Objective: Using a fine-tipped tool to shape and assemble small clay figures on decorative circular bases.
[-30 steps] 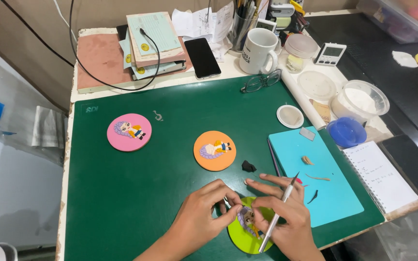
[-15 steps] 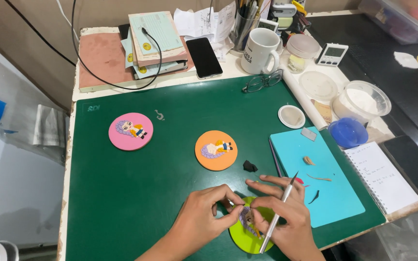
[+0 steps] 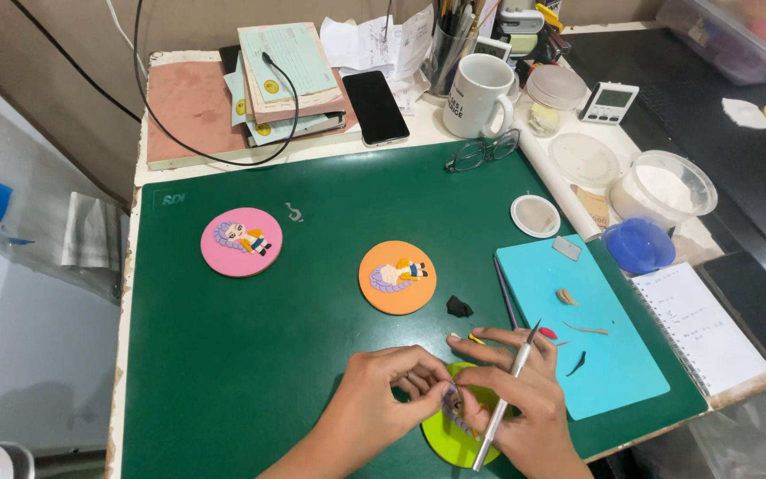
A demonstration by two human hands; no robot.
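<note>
wall [image 3: 64, 53]: brown, plain | desk [image 3: 170, 164]: pale, worn edge | side table [image 3: 755, 177]: black | light: even

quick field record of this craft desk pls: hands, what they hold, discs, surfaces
left hand: fingertips pinching at the figure on the lime green disc
right hand: holds a silver craft knife, resting on the same disc
other discs: pink disc and orange disc, each with a small clay figure
surface: green cutting mat
beside right hand: blue board with clay scraps

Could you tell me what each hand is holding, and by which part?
Right hand holds a craft knife mid-handle. Left hand pinches something tiny over the green disc.
</note>
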